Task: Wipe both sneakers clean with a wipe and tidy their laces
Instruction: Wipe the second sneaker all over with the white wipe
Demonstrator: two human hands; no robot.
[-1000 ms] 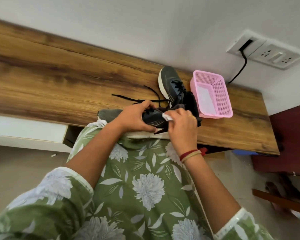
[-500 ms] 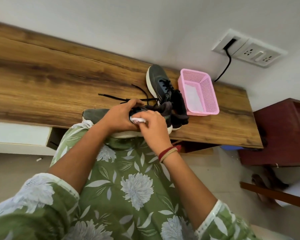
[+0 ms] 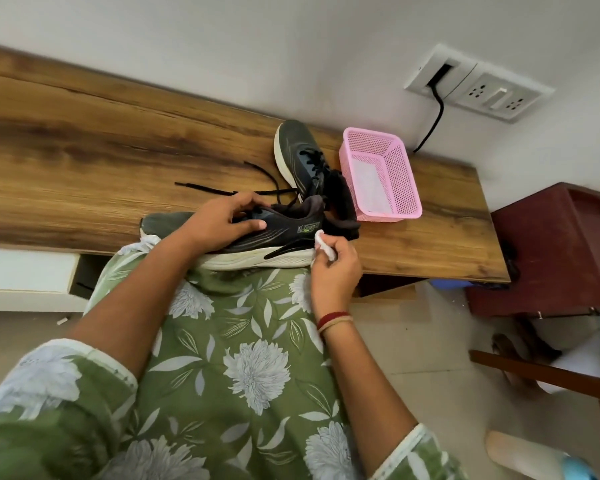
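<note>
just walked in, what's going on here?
A person is wiping sneakers. The left hand grips the near sneaker at the table edge. The right hand pinches a white wipe against its heel. The second sneaker lies on the table beside a pink basket, its laces loose.

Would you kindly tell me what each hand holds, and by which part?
The left hand grips the near sneaker over its laced midfoot; the right hand pinches a crumpled white wipe by its lower end, at the sneaker's heel.
</note>
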